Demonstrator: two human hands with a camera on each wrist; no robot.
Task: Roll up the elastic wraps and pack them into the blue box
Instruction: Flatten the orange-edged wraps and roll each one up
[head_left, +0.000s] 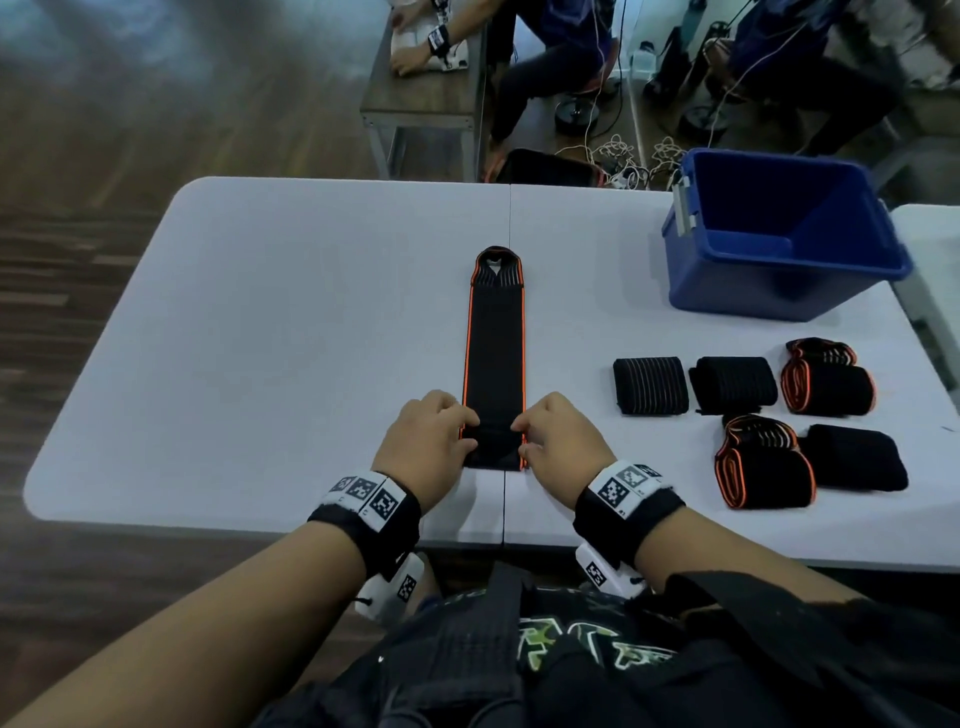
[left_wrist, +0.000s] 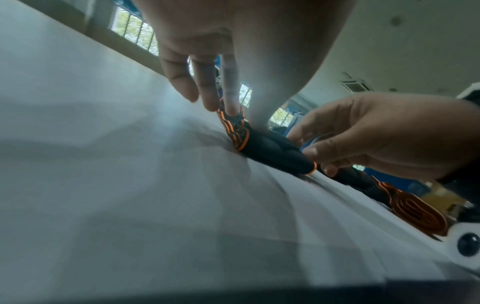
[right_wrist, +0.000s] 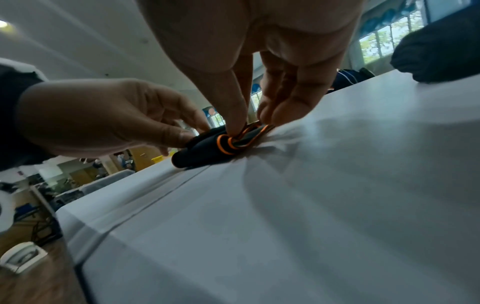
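A long black elastic wrap (head_left: 493, 353) with orange edges lies flat down the middle of the white table (head_left: 260, 312), its near end folded into a small roll (left_wrist: 275, 152) (right_wrist: 205, 150). My left hand (head_left: 431, 441) pinches the roll's left edge, thumb and fingers curled on it. My right hand (head_left: 561, 441) pinches the right edge in the same way. The blue box (head_left: 779, 234) stands open at the far right of the table, nothing seen in it.
Several rolled wraps (head_left: 737, 384) lie in two rows at the right, between my right hand and the blue box; one (head_left: 763, 473) shows orange edges. Another person sits at a wooden table (head_left: 421, 98) beyond. Cables lie on the floor (head_left: 623, 156).
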